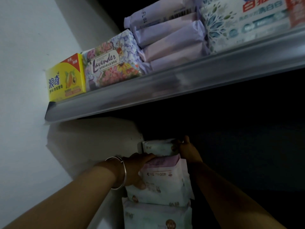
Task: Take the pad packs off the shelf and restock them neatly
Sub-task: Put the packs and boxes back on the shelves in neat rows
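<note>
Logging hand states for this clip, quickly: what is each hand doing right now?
Left hand: grips the purple-topped pad pack, fingers over its top, thumb on its front.
Right hand: holds the rear pale green pack.

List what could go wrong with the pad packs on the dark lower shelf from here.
1. The left hand grips only the middle pack; the pack below is unsupported and may topple if the row shifts.
2. The right hand has a grip on the rear pack in deep shadow, so a crooked placement could go unnoticed.
3. The packs' soft wrappers may slip or crumple under a tight grip.
</note>
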Available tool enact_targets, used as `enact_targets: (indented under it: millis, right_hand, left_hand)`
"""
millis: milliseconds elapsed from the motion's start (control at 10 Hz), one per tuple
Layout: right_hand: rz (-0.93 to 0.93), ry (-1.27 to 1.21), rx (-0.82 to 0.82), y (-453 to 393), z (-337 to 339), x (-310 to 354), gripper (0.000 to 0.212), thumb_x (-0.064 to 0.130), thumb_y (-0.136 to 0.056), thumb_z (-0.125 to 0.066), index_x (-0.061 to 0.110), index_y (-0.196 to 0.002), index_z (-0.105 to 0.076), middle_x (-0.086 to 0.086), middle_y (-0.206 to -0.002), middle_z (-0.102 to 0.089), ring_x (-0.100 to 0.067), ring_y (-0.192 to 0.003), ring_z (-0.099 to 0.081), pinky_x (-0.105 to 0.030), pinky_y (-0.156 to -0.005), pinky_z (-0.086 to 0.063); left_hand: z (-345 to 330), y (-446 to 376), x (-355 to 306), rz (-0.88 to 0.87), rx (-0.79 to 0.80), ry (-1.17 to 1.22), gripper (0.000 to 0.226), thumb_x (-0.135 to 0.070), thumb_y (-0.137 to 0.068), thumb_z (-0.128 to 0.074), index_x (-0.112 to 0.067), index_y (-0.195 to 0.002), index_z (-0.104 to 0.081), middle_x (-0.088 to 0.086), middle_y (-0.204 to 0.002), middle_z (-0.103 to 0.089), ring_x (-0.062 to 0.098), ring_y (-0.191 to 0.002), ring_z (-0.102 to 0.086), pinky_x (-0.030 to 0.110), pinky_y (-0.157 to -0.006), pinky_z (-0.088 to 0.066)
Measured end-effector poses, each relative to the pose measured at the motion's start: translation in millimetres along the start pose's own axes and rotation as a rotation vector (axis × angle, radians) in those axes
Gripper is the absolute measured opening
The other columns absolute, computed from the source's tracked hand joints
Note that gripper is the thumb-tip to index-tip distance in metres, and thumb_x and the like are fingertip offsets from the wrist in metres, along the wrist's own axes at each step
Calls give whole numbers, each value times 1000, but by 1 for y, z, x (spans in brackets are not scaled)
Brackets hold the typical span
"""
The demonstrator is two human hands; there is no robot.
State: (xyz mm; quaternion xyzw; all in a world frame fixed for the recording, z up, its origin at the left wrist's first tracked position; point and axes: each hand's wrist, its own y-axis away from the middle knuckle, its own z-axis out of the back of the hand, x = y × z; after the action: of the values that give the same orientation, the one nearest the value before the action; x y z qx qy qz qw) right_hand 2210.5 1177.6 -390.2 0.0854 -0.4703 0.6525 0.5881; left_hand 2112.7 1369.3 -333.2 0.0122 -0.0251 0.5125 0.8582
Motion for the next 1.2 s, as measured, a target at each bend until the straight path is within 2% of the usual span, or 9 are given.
enact_targets:
  millis: [200,300,400,500,600,800,900,1100,1200]
  right_hand:
    - [68,-63,101,14,8,-7,64,31,-96,-50,17,-150,-18,-12,-153,-20,-35,-136,-30,-38,-102,-40]
    - [171,211,-15,29,15,-15,77,32,-88,-62,28,-150,-17,-8,-157,-12,-31,-141,-21,-42,-113,-30]
    - [133,-4,0,56,28,-18,34,12,-92,-56,16,-126,-55,-10,-129,-53,-21,-115,-53,-29,-94,-48]
    - [-8,-334,164,96,50,-3,21,9,-96,-49,21,-104,-65,-1,-106,-66,-16,-97,-63,-26,-82,-54]
    - [-117,-800,251,132,72,20,20,29,-94,-51,24,-96,-70,-5,-97,-72,-25,-97,-66,-44,-92,-51]
    - [11,-781,414,182,97,43,63,50,-70,-72,25,-126,-55,2,-118,-67,-15,-108,-64,-35,-95,-49]
    - [-62,-799,383,204,102,45,75,32,-66,-80,18,-132,-46,-2,-120,-65,-18,-110,-63,-36,-96,-50]
    - [-258,-1061,423,248,88,60,56,17,-73,-71,10,-126,-52,-8,-117,-67,-25,-104,-66,-36,-81,-57]
    - [-283,-907,344,251,97,64,50,15,-78,-72,12,-125,-55,-6,-110,-70,-25,-97,-68,-38,-76,-57]
  left_hand:
    - [-2,-3,-1,-2,5,-7,96,-17,-82,-71,-25,-149,-3,5,-151,-22,21,-139,-24,28,-112,-26]
    - [-1,-2,-3,15,10,-13,93,-17,-81,-72,-21,-149,-8,6,-149,-25,23,-138,-26,29,-111,-27]
    - [4,9,-9,-7,-33,-11,88,-13,-77,-75,-16,-146,-21,8,-149,-30,24,-137,-30,29,-109,-29]
    - [13,26,-21,-3,-90,18,81,-9,-77,-74,-13,-144,-28,7,-146,-36,22,-134,-35,19,-100,-29]
    - [20,48,-31,12,-118,105,81,-8,-75,-76,-15,-143,-32,5,-144,-40,19,-131,-40,15,-94,-32]
    - [22,98,-46,63,-199,316,76,-7,-72,-78,-15,-137,-40,2,-126,-55,17,-105,-55,18,-78,-42]
    - [15,115,-56,64,-213,491,71,-9,-74,-77,-13,-133,-39,7,-122,-59,23,-104,-59,27,-82,-50]
    - [-12,132,-86,149,-81,1132,39,-13,-85,-67,-6,-122,-57,16,-117,-65,38,-105,-63,57,-90,-49]
    - [-24,146,-86,218,27,1008,45,-27,-88,-63,-10,-128,-52,13,-126,-59,36,-117,-54,60,-90,-47]
